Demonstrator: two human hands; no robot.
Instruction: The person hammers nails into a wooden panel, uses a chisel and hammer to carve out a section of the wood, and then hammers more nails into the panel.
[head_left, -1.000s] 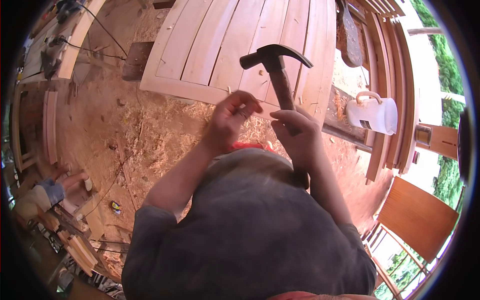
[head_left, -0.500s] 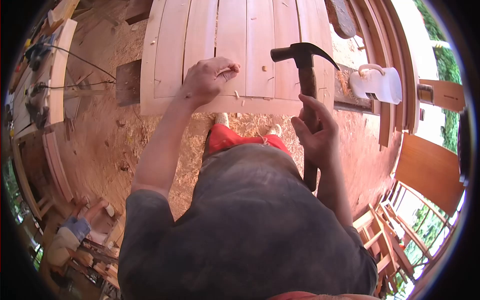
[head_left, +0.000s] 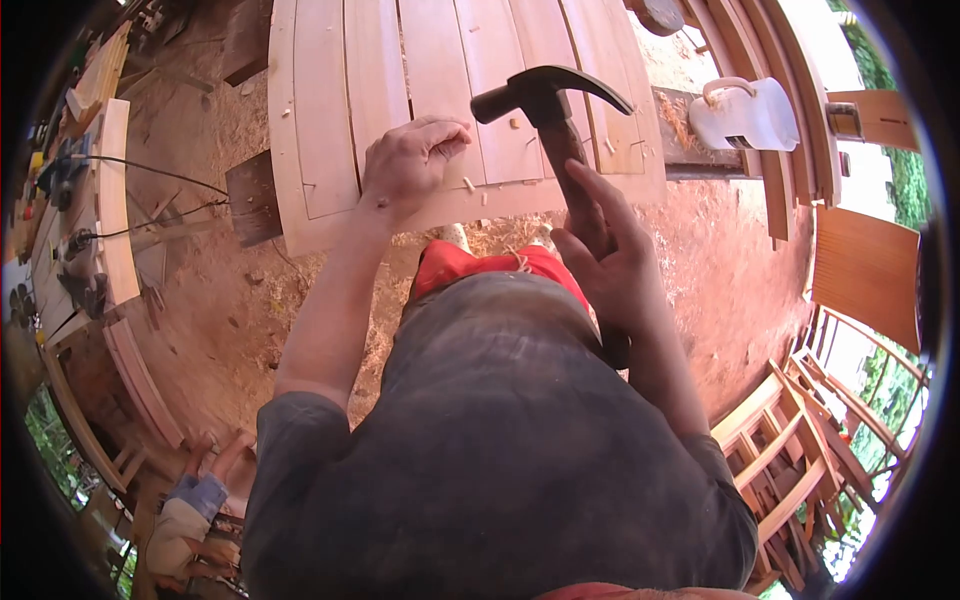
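Curving dark claw [head_left: 596, 82] on brown-handled hammer [head_left: 557, 140]

the panel [head_left: 435, 60] lies between a workbench [head_left: 117, 190], left, and a jug [head_left: 755, 118], right.

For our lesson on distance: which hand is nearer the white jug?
Right. The right hand, holding the hammer, is below and left of the white jug in the picture; the left hand is farther left, over the wooden panel.
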